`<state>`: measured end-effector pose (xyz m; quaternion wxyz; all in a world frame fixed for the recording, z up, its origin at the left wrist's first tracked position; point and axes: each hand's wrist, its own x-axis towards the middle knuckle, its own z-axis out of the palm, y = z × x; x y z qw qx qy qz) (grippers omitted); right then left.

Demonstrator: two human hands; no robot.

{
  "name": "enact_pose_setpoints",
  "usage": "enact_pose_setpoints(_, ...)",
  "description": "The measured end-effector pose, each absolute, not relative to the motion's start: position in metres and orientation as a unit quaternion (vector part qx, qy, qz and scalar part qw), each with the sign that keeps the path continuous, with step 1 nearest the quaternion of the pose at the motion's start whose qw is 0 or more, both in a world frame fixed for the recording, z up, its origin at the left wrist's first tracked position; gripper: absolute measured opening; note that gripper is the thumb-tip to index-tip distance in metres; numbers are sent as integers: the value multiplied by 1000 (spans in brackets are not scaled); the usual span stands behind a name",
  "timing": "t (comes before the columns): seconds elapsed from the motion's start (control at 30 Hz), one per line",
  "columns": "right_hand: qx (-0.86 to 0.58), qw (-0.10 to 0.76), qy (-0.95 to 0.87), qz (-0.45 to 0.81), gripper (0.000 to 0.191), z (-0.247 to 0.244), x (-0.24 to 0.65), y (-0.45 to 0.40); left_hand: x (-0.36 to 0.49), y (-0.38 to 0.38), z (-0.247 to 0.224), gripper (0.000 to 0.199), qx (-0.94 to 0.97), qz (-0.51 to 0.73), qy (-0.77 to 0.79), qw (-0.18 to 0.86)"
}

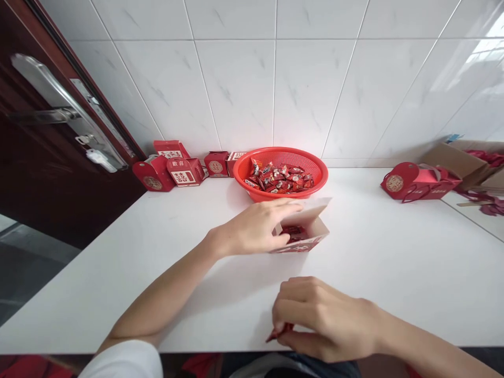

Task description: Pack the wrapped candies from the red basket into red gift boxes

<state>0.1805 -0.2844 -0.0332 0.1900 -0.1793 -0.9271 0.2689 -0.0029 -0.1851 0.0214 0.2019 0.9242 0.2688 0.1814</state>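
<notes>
An open red gift box with a pale inside stands on the white table, its flaps up. My left hand grips its left side, thumb at the front and fingers over the back flap. Red-wrapped candies lie inside the box. Near the table's front edge, my right hand is closed on a red-wrapped candy, part of it hidden by the fingers. Just behind the box is a red plastic basket holding many wrapped candies.
Several red gift boxes stand at the back left by the tiled wall. A larger red box with a cord is on the right, beside a cardboard box with red items. A dark door borders the table's left side.
</notes>
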Motion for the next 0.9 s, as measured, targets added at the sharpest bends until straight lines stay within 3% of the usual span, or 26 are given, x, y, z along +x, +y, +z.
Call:
enact_pose_setpoints(0.1, -209, 337, -859, 324, 19, 4, 211, -278, 0, -197, 25, 63, 945, 160, 224, 176)
enact_pose_setpoints(0.23, -280, 459, -818, 204, 27, 27, 238, -261, 2, -202, 27, 57, 946, 167, 226, 160)
enact_pose_setpoints(0.33, -291, 443, -844, 83, 24, 26, 238, -250, 1, -202, 23, 57, 950, 167, 230, 132)
enact_pose_setpoints(0.6, -276, 298, -909, -91, 20, 17, 227, -239, 3, -207, 21, 49, 951, 152, 252, 99)
enact_pose_setpoints(0.73, -276, 283, -913, -104, 20, 17, 230, -238, 4, -207, 24, 47, 946, 159, 259, 110)
enact_pose_setpoints(0.9, -252, 336, -906, -45, 20, 21, 238, -238, 0, -205, 23, 54, 948, 146, 260, 113)
